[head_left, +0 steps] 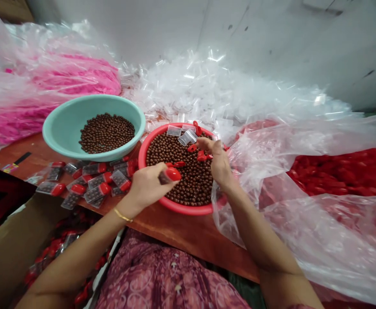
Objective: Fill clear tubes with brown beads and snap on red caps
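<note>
My left hand [147, 186] is closed around a small container with a red cap [173, 174], its dark body mostly hidden by my fingers. It is over the near left side of a red bowl [141, 156] of round brown balls [191, 186]. My right hand [219, 162] is above the bowl's right side, fingers apart and index finger stretched toward a clear empty container [188, 137]. Red caps [203, 156] lie on the balls beside its fingers; whether it touches one is unclear. Another clear container [174, 130] rests at the bowl's far rim.
A turquoise bowl [59, 133] with more brown balls stands left. Several filled, red-capped containers [94, 182] lie before it. Clear containers [188, 86] are heaped behind. Bags of pink pieces [78, 75] and red caps [342, 171] flank the bowls. An open carton [10, 244] sits below the table edge.
</note>
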`<state>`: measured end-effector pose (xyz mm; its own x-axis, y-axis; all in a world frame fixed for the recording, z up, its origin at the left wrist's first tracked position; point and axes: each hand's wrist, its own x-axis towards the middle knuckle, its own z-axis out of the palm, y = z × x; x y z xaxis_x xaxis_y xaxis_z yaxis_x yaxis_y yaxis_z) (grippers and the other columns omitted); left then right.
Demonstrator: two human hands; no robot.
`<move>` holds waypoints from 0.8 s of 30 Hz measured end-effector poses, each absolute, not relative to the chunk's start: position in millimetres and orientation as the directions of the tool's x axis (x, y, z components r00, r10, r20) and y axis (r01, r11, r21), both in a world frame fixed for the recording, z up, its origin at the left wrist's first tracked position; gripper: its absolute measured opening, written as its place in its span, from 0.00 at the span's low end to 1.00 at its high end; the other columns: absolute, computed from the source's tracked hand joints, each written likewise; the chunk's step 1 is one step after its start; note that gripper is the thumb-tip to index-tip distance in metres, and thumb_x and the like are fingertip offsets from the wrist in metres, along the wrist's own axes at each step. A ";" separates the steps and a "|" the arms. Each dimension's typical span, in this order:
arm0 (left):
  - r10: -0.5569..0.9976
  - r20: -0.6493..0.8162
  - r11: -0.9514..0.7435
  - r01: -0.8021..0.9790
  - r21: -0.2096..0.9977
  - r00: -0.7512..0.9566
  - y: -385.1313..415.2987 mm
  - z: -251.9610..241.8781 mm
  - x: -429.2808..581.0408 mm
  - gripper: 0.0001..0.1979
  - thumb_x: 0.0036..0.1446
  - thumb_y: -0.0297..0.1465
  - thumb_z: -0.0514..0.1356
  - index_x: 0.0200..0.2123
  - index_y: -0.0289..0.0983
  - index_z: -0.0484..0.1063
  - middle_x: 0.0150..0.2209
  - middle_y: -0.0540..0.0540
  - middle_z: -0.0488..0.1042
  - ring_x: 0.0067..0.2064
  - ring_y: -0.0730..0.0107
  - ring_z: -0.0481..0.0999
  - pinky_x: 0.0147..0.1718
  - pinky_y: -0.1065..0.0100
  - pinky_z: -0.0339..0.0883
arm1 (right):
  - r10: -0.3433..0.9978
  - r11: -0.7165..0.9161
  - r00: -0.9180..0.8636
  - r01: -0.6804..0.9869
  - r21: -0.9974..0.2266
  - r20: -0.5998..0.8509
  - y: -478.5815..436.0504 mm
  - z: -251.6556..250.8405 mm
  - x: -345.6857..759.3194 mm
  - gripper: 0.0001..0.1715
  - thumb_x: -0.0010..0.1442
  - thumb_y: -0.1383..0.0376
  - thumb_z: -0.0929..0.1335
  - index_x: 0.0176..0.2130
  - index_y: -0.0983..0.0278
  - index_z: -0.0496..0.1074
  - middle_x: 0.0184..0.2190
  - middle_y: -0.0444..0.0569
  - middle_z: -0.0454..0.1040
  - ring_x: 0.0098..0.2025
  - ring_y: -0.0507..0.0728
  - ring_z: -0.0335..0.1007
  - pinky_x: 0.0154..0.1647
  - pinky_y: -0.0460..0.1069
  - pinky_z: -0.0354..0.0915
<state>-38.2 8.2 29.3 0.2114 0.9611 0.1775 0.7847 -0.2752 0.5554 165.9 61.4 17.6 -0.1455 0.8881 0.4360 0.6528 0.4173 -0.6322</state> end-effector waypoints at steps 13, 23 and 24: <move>0.982 -0.179 -0.076 0.993 -0.091 0.059 -8.4 12.6 -142.8 0.18 0.57 0.36 0.49 0.46 0.34 0.66 0.39 0.38 0.75 0.41 0.54 0.75 0.26 0.67 0.61 | 0.814 0.428 -0.382 0.904 -0.007 0.438 60.8 -9.8 199.8 0.13 0.62 0.62 0.62 0.42 0.65 0.71 0.35 0.52 0.76 0.40 0.60 0.66 0.45 0.55 0.53; 0.985 0.019 -0.172 0.974 0.144 0.171 108.9 57.5 -21.6 0.32 0.61 0.46 0.38 0.34 0.30 0.75 0.35 0.35 0.77 0.42 0.56 0.76 0.41 0.64 0.66 | 0.776 0.493 -0.337 0.851 -0.181 0.533 64.1 -14.2 204.1 0.14 0.61 0.61 0.62 0.40 0.67 0.72 0.29 0.51 0.75 0.32 0.56 0.69 0.36 0.51 0.61; 0.988 0.008 -0.151 0.972 0.179 0.152 124.0 53.4 -12.8 0.33 0.60 0.47 0.39 0.36 0.28 0.75 0.37 0.33 0.76 0.43 0.54 0.75 0.42 0.63 0.66 | 0.776 0.496 -0.337 0.848 -0.186 0.533 64.3 -13.8 204.2 0.14 0.61 0.61 0.62 0.40 0.67 0.72 0.29 0.51 0.75 0.31 0.56 0.69 0.36 0.50 0.61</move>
